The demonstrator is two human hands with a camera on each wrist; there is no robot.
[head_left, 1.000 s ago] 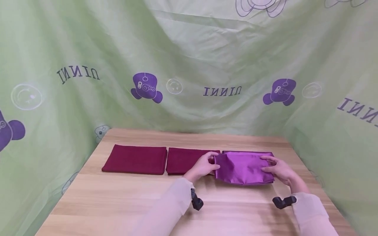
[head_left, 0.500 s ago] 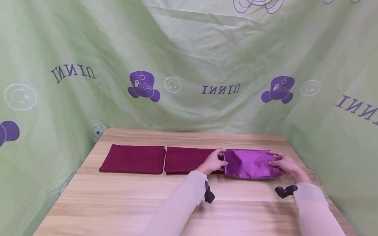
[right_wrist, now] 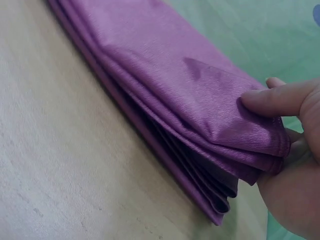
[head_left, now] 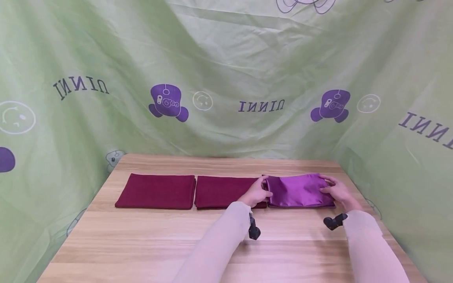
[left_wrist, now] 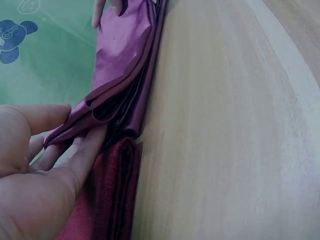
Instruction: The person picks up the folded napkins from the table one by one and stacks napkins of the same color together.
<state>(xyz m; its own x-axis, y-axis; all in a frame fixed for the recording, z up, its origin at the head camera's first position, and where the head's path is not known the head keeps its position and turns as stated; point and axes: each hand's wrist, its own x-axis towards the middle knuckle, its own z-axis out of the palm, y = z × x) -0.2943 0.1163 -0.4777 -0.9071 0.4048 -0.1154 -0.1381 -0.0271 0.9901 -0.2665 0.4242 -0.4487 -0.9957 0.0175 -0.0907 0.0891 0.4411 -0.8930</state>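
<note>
A shiny purple folded cloth (head_left: 299,190) is spread between both hands at the right of the table. At its left end, my left hand (head_left: 255,193) pinches the upper layers, thumb on top and fingers underneath. My right hand (head_left: 339,193) grips the opposite end, its thumb (right_wrist: 265,101) pressed on the top face. More folded purple layers (right_wrist: 175,167) show beneath the raised ones, near the tabletop. A dark red folded cloth (head_left: 226,192) lies flat just left of the purple one, partly hidden by my left hand.
Another dark red folded cloth (head_left: 157,192) lies at the left end of the row, a narrow gap from its neighbour. The wooden table (head_left: 148,243) reaches back to a green printed curtain (head_left: 219,51), which also hangs along both sides.
Both hands have carried the purple cloth away from me, toward the table's back, and slightly right, bringing its front edge level with the red cloths. The red cloths stay put.
</note>
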